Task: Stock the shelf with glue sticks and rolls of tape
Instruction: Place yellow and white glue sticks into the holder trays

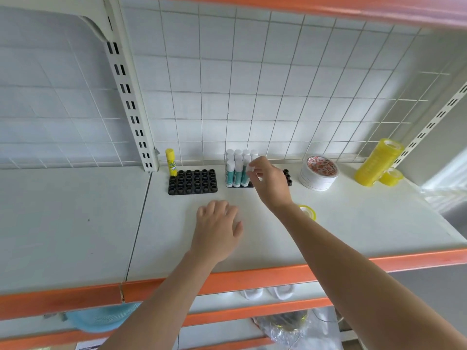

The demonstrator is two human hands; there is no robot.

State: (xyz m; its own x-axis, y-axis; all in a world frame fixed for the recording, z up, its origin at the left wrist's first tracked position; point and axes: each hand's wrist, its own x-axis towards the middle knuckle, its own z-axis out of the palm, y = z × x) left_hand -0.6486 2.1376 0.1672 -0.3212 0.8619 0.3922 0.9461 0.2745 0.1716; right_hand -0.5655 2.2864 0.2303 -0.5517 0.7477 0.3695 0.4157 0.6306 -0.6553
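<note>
Several white-capped teal glue sticks [236, 168] stand in a black holder tray [288, 176] at the back of the white shelf [366, 223]. My right hand [269, 181] pinches the white cap of one glue stick [250, 168] at the front right of that group. My left hand [218, 229] rests on the shelf, fingers curled over something pale that I cannot make out. A second black holder tray [193, 181] to the left holds one yellow glue stick [171, 161] in its back left corner.
A stack of white double-sided tape rolls [319, 176] stands right of the trays. A long yellow stack of clear tape rolls [377, 161] leans at the far right with a small roll [391, 176] beside it. Another small tape roll [308, 211] lies behind my right forearm.
</note>
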